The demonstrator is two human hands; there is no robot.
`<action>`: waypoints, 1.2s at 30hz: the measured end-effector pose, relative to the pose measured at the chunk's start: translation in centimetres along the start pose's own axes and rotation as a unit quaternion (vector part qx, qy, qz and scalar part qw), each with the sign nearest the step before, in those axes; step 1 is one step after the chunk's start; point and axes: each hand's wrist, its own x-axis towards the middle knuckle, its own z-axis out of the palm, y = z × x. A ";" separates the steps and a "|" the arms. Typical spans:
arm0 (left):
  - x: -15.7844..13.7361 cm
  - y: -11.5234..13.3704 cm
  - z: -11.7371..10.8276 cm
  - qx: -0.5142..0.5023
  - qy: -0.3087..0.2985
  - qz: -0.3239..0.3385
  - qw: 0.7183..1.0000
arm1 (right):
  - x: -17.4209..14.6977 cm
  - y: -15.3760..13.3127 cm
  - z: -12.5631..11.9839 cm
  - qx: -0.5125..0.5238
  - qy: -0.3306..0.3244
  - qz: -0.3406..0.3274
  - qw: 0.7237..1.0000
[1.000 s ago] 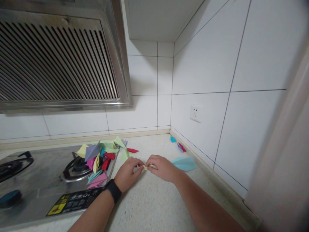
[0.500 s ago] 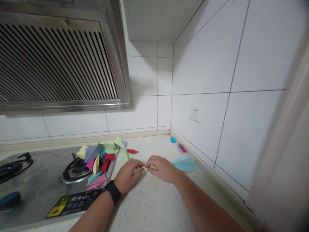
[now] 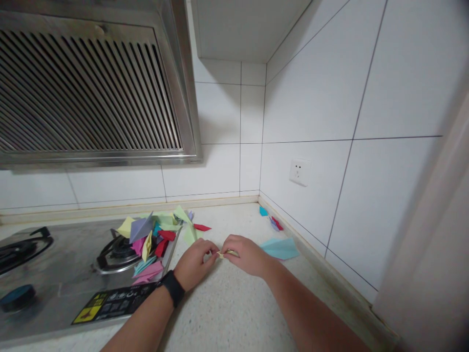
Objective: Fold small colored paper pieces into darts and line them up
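A small piece of folded yellow paper (image 3: 221,255) is pinched between my two hands, low over the countertop. My left hand (image 3: 196,261), with a black watch on its wrist, grips one end between thumb and fingertips. From the other side my right hand (image 3: 245,255) closes on the paper, and its fingers cover most of it. Just behind my left hand lies a light green folded paper (image 3: 188,227), beside a red folded paper (image 3: 201,228). A light blue sheet of paper (image 3: 281,248) rests to the right, behind my right wrist.
A heap of colourful folded papers (image 3: 142,230) covers the right burner of the gas stove (image 3: 66,264). Small blue (image 3: 263,211) and red (image 3: 277,223) paper pieces sit by the right wall. A range hood (image 3: 91,98) hangs above the stove; a socket (image 3: 299,172) is on the tiles.
Both hands keep their pinch on the yellow paper with hardly any movement. The whole view has shifted very slightly.
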 end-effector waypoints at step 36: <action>0.1 -1.4 -0.3 -0.019 0.055 -0.013 0.998 | -0.2 1.0 -0.7 0.016 0.062 0.076 0.995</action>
